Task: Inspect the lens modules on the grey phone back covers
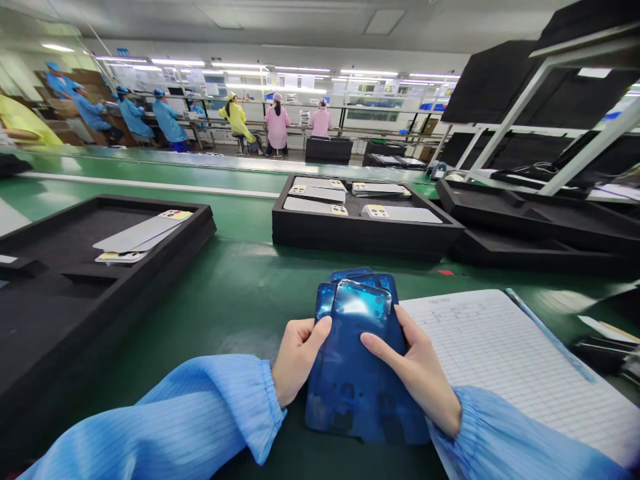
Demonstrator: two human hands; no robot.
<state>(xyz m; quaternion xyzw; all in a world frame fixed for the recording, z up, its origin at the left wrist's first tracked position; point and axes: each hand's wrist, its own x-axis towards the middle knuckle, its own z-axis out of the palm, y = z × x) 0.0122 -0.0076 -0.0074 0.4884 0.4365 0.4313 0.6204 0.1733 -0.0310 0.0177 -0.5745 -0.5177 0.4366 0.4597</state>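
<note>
Between my two hands is a fanned stack of glossy blue phone back panels point(360, 373), held above the green work surface point(240, 307). My left hand point(300, 350) grips the left edges, its thumb pressed on the front face. On the right side my right hand point(413, 363) is closed round the stack, with the thumb lying across the top panel. The fingers behind the panels are hidden. Close to my right hand lies a printed grid sheet point(505, 353) with a pen point(547, 333) on it.
Ahead stands a black foam tray point(360, 233) with several white phone panels point(320, 193). Another black tray point(65, 220) at left holds white panels point(143, 237). More black trays point(540, 220) and a metal frame point(515, 113) are at right. Several people in coloured smocks sit farther back.
</note>
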